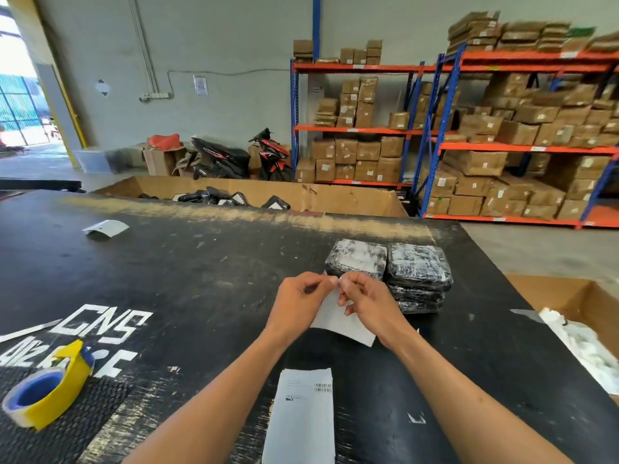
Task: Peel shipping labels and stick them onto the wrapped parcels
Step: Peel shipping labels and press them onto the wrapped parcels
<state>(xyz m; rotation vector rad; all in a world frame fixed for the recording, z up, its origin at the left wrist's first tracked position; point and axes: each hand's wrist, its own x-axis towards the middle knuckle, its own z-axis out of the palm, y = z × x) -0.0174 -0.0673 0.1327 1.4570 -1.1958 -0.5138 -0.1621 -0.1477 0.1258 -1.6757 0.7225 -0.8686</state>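
I hold one white shipping label [338,321] in the air above the black table, its top edge pinched from both sides. My left hand [298,304] grips the top left corner and my right hand [366,303] grips the top right, fingertips nearly touching. Just beyond my hands lie black wrapped parcels: a single one [360,259] on the left and a short stack [417,279] on the right. A pile of more labels [303,416] lies near the front edge between my forearms.
A yellow tape roll with a blue core [45,391] sits at the front left. A loose backing sheet [107,227] lies far left. An open carton of labelled parcels [335,197] stands behind the table, another box with white waste paper [582,316] at the right.
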